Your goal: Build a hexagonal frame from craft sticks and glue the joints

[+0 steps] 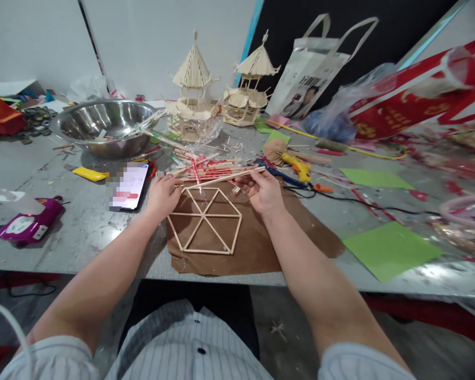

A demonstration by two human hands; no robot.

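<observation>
Evidently the left hand (163, 194) and right hand (263, 191) each pinch an end of one stick (217, 179), grip pressed tight, just above the hexagon frame (204, 220) (on brown paper (261, 248)); seating it likely calls for careful alignment.

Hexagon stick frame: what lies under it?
The frame lies flat on a brown paper sheet, which rests on the grey table. The tabletop beneath the sheet is hidden. The right hand holds a long stick over the frame's far edge.
</observation>
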